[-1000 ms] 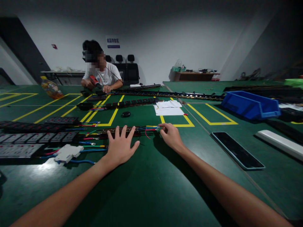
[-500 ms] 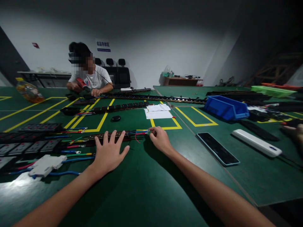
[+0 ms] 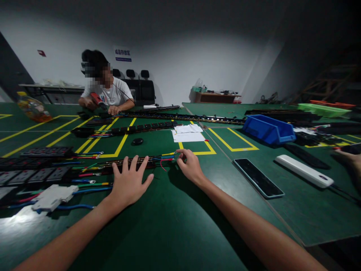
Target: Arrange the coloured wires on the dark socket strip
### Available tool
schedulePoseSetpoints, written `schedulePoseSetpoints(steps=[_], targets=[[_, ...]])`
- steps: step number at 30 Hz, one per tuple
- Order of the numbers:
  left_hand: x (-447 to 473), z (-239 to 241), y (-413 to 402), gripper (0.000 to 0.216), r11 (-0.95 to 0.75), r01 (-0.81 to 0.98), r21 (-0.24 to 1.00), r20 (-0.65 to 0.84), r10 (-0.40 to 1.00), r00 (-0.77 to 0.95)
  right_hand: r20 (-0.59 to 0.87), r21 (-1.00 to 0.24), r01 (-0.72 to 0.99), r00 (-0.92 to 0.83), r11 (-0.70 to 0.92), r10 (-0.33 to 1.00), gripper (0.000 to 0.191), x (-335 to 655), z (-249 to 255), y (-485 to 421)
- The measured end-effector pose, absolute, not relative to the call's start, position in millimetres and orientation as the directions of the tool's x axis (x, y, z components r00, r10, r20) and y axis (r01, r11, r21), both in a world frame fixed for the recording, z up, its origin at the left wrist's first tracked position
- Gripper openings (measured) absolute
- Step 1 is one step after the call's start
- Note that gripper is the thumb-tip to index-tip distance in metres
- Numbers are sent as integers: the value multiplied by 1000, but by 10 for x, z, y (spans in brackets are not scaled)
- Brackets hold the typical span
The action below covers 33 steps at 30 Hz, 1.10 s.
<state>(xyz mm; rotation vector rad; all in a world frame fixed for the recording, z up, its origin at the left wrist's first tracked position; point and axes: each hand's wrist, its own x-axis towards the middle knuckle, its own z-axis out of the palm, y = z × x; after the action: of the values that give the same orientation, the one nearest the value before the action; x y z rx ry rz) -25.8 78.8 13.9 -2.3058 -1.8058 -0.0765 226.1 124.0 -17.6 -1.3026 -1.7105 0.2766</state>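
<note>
My left hand [image 3: 130,181] lies with fingers spread over a long dark strip [image 3: 113,164] that has copper-coloured lines along it, pressing on its top. From the strip's right end run thin yellow, blue and red wires [image 3: 168,154] with metal ring terminals. My right hand [image 3: 191,165] has its index finger and thumb around the tips of these wires; the fingers partly hide the terminals. Left of my left hand lie black socket strips [image 3: 46,175] with coloured leads, and a white plastic piece [image 3: 56,197] with thick blue wires beside it.
A phone [image 3: 258,177], a white elongated device [image 3: 304,171] with a cable and a blue bin [image 3: 267,130] are on the right. White papers [image 3: 189,133] and a small black round object [image 3: 138,141] lie ahead. Across the table, a person [image 3: 108,88] holds a red power tool [image 3: 98,99].
My right index finger has straightened a little and lifted over the wire terminals, while the thumb stays beneath. My left hand stays in place on the strip.
</note>
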Motion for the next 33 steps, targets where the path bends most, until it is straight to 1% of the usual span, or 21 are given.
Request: schedulePoseSetpoints(steps=[3, 6, 9, 12, 14, 17, 21, 28, 33], targets=[[-255, 153, 781, 76, -221, 966, -136, 153, 958, 241, 561, -673, 576, -11, 464, 828, 37, 2252, -142, 1222], [-258, 149, 787, 76, -225, 966, -130, 152, 958, 244, 573, -683, 556, 5, 474, 820, 36, 2254, -143, 1225], [-260, 147, 794, 77, -225, 966, -126, 156, 957, 243, 542, -675, 613, 34, 411, 840, 32, 2269, -183, 1251], [-253, 166, 788, 77, -225, 966, -126, 137, 961, 241, 474, -633, 702, 19, 326, 880, 29, 2282, -220, 1272], [-247, 179, 780, 77, -222, 966, -131, 125, 963, 239, 443, -602, 739, -7, 303, 897, 28, 2282, -228, 1276], [-246, 182, 777, 77, -220, 965, -140, 124, 963, 237, 439, -586, 753, -17, 301, 898, 28, 2276, -225, 1275], [-250, 164, 786, 77, -231, 964, -132, 136, 959, 248, 475, -618, 713, 1, 332, 880, 30, 2276, -227, 1280], [-260, 135, 783, 75, -231, 961, -149, 171, 952, 255, 600, -663, 569, 16, 486, 800, 37, 2283, -189, 1255], [-279, 103, 794, 75, -240, 960, -145, 186, 946, 265, 588, -675, 565, 24, 474, 809, 37, 2288, -184, 1255]])
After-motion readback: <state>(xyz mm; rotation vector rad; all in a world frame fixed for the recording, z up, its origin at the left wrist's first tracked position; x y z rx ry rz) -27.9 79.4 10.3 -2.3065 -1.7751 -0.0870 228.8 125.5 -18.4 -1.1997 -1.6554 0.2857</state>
